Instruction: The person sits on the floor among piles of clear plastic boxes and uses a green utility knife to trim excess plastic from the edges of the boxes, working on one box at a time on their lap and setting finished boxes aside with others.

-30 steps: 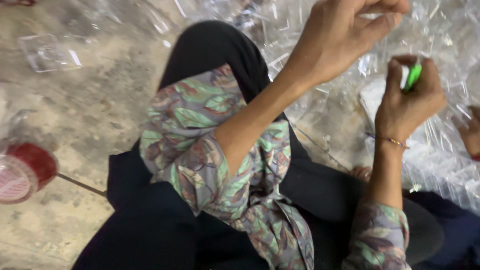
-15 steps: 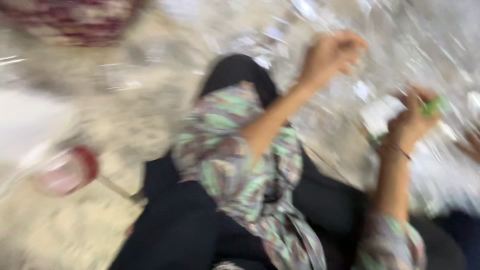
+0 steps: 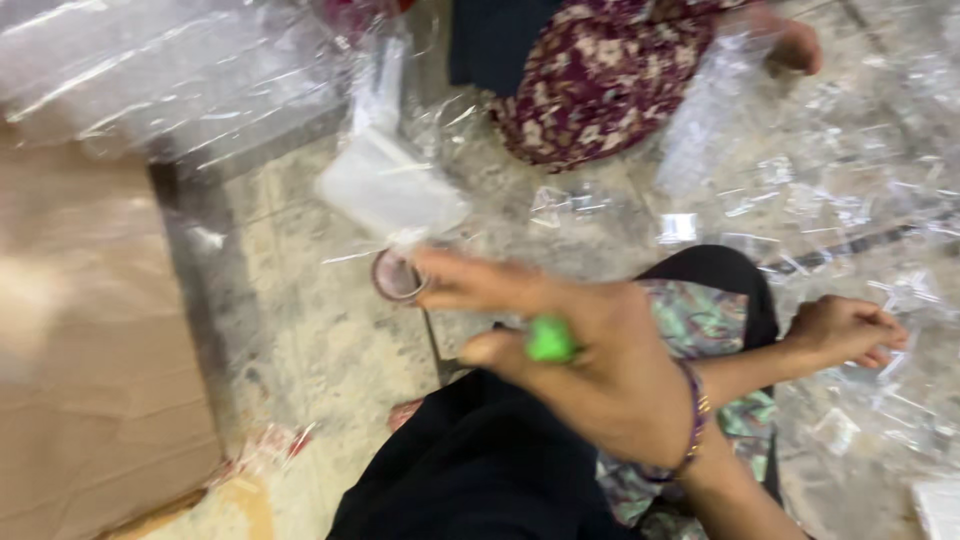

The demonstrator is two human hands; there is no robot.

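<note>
My right hand (image 3: 590,370), with a bead bracelet on its wrist, reaches left across my lap. It grips a small green object (image 3: 550,340) against the thumb. Its fingertips pinch the lower edge of a clear packet (image 3: 390,190) with something white inside, held above the floor. My left hand (image 3: 845,330) lies further right, its fingers curled on the loose clear plastic bags (image 3: 880,260); whether it grips one is unclear. My left arm wears a leaf-patterned sleeve (image 3: 700,330) over my black-clad knee (image 3: 480,470).
A reddish tape roll (image 3: 398,277) lies on the stone floor just behind the packet. A cardboard box (image 3: 90,380) fills the left side, with clear plastic sheets (image 3: 170,80) above it. Another person in maroon floral cloth (image 3: 600,80) sits opposite, foot (image 3: 800,45) showing.
The view has swung left and up. My right hand moved from the right side to the left across my lap, still with the green object, and now pinches the clear packet. My left hand dropped to the bags.
</note>
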